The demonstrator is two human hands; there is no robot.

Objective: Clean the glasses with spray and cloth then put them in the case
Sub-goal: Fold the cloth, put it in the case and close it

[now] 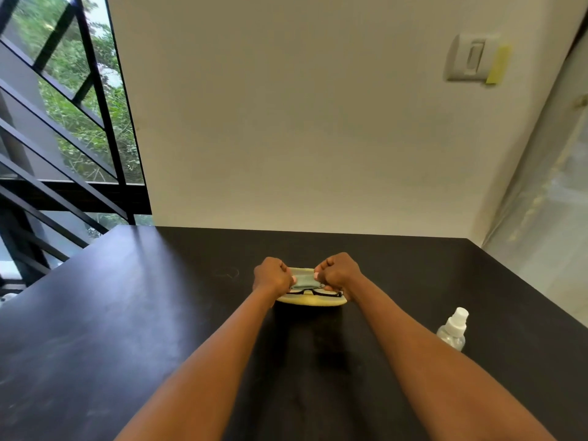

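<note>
Window (pixel 63 100) w/ black bars sits beyond the desk's (pixel 143 297) far-left corner. Both forearms reach fwd over the desk's middle. L hand (pixel 273 276) is curled tight, thumb and fingers pinching the left end of a grey-green cloth (pixel 304 280); its fingertips are mostly hidden behind the knuckles. Cloth is stretched flat btwn the hands, over the glasses (pixel 315 293), which lie in the open yellow case (pixel 310 301) mid-desk. Only the dark frame's near rim and bridge show; lenses and arms are covered by cloth and hands. Case ends are hidden behind both wrists. R hand (pixel 338 272) is curled too, pinching the cloth's right end. Spray bottle (pixel 453 329) stands upright near the desk's right edge, well apart from the case. Wall switch (pixel 471 57) is blurry.
</note>
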